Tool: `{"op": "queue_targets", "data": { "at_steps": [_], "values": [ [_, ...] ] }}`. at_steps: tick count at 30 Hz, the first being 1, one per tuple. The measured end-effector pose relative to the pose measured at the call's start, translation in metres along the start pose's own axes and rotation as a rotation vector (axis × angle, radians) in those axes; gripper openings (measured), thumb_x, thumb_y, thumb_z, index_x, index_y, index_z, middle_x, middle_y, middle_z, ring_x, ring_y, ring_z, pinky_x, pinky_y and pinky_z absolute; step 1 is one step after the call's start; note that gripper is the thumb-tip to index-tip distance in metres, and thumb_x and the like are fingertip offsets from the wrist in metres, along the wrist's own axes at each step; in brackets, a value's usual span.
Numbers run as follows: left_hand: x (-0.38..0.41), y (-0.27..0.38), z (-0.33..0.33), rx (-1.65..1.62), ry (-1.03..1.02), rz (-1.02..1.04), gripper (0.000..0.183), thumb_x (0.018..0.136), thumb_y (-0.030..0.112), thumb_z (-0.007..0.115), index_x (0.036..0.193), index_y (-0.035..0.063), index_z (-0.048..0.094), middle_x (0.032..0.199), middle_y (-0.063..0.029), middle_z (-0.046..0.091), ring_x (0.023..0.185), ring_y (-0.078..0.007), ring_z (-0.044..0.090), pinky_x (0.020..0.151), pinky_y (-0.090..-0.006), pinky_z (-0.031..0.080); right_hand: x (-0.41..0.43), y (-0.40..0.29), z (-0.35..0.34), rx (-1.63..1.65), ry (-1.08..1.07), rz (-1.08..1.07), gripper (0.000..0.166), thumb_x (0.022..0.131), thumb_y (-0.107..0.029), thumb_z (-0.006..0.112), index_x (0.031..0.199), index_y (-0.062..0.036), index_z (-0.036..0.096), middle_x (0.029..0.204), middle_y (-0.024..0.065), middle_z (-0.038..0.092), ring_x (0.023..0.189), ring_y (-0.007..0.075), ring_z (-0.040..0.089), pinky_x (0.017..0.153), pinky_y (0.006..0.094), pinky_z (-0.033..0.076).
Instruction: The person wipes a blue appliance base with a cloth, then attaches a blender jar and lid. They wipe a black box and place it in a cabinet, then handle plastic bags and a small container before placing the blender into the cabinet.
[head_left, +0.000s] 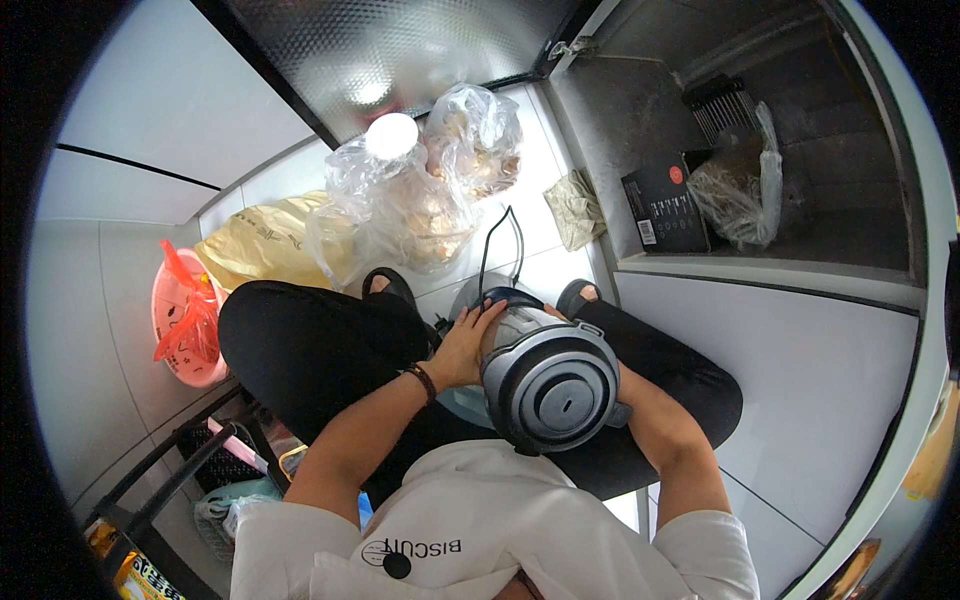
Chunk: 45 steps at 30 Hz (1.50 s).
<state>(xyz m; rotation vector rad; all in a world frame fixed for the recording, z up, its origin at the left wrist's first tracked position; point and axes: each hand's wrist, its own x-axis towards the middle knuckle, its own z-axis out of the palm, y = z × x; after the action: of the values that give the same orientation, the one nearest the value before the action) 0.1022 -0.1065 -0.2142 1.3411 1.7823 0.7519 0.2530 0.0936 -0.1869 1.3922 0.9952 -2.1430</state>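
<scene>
A grey-lidded countertop blender or soymilk maker (568, 399) is tilted between my knees, its round lid facing me. My left hand (466, 346) presses flat along its left side, fingers spread near the dark base. On the opposite side my right hand (553, 310) grips it, mostly hidden behind the body, with only some fingers showing. A thin black cord (486, 244) loops up from the far end and over the floor. Something pale and translucent (466, 409) shows partly under the appliance; I cannot tell what it is.
Clear plastic bags of food (431, 217) and a yellow bag (274, 236) lie ahead. A folded cloth (574, 210) rests by an open cabinet (592, 105) holding a black box (660, 206). At left are a pink basin (169, 300) and a black metal rack (169, 487).
</scene>
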Motion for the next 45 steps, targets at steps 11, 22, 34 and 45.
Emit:
{"op": "queue_targets", "data": {
  "at_steps": [11,22,34,45],
  "values": [
    [0.032,0.009,-0.038,-0.043,0.181,0.198,0.107,0.065,0.040,0.079,0.147,0.0113,0.015,0.140,-0.0246,0.034,0.128,-0.0447,0.032,0.111,-0.0555,0.014,-0.010,-0.060,0.007,-0.130,0.053,-0.048,0.093,0.083,-0.068,0.046,0.148,-0.0086,0.017,0.149,0.0143,0.026,0.137,0.0295,0.027,0.110,0.0404,0.029],
    [0.127,0.035,-0.120,0.057,0.348,0.384,0.087,0.075,0.026,0.070,0.145,0.0071,0.022,0.146,-0.0141,0.027,0.133,-0.0400,0.027,0.111,-0.0544,0.018,-0.033,-0.187,-0.015,-0.388,0.175,-0.289,0.102,0.080,-0.073,0.045,0.147,-0.0034,0.013,0.150,0.0183,0.023,0.139,0.0327,0.020,0.113,0.0433,0.022],
    [0.244,0.065,-0.216,0.189,0.313,0.575,0.081,0.076,0.020,0.067,0.143,0.0002,0.025,0.149,-0.0110,0.022,0.134,-0.0359,0.028,0.109,-0.0465,0.026,-0.047,-0.295,-0.039,0.196,0.317,-0.556,0.089,0.086,-0.062,0.047,0.144,-0.0022,0.018,0.146,0.0184,0.028,0.135,0.0304,0.027,0.110,0.0419,0.027],
    [0.349,0.046,-0.234,0.154,0.287,0.711,0.098,0.062,0.029,0.079,0.143,0.0131,0.027,0.144,-0.0133,0.028,0.129,-0.0345,0.033,0.109,-0.0434,0.028,-0.048,-0.340,-0.100,0.366,0.458,-0.630,0.081,0.088,-0.057,0.046,0.142,-0.0025,0.023,0.143,0.0168,0.033,0.132,0.0286,0.031,0.107,0.0405,0.030]
  ]
}}
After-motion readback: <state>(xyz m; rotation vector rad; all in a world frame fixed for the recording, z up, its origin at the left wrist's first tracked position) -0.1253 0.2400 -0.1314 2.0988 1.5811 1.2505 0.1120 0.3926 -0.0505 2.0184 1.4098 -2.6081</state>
